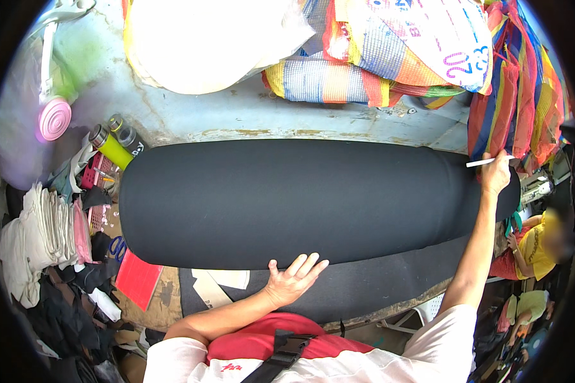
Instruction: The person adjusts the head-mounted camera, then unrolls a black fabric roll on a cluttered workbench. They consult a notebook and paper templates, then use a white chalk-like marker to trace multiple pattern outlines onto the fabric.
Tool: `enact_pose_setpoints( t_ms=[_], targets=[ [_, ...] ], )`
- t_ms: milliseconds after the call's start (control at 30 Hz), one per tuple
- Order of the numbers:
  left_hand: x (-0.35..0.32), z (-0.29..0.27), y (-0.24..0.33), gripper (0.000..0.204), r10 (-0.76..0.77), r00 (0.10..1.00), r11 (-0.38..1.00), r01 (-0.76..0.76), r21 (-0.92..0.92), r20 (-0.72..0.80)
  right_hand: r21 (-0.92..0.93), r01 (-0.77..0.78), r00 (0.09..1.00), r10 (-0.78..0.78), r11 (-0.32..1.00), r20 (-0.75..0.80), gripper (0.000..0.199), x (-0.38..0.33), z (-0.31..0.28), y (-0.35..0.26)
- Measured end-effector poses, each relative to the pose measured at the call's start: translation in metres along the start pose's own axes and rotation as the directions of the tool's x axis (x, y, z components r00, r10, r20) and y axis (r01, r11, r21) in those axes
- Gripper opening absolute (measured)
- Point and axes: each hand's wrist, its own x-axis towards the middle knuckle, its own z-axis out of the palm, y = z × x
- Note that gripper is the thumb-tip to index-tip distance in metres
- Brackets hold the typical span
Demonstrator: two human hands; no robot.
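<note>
A large, long black roll of fabric (287, 198) lies across the worktable in front of me, narrowing toward its right end. My left hand (295, 279) rests on its near edge, fingers spread and nothing in them. At the far right end, my right hand (496, 173) is closed around a thin white stick (479, 163), whose exact kind I cannot make out. That hand is over the roll's far edge, close to a hanging striped mesh bag (517, 96). Under the roll's near side lies a flat dark grey sheet (370, 287).
Pale pattern pieces (214, 290), a red board (138, 279) and blue-handled scissors (117, 247) lie near left. Folded cloth (38, 236), a green bottle (110, 148) and a pink fan (54, 119) stand left. Striped sacks (390, 57) sit behind. Other people (535, 246) are at right.
</note>
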Motion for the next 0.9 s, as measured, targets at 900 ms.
enact_pose_setpoints(
  t_ms=[900],
  targets=[
    [0.160, -0.012, -0.116, 0.074, -0.280, 0.949, 0.848, 0.175, -0.501, -0.142, 0.760, -0.373, 0.926, 0.160, 0.532, 0.342, 0.067, -0.170, -0.108, -0.121]
  ],
)
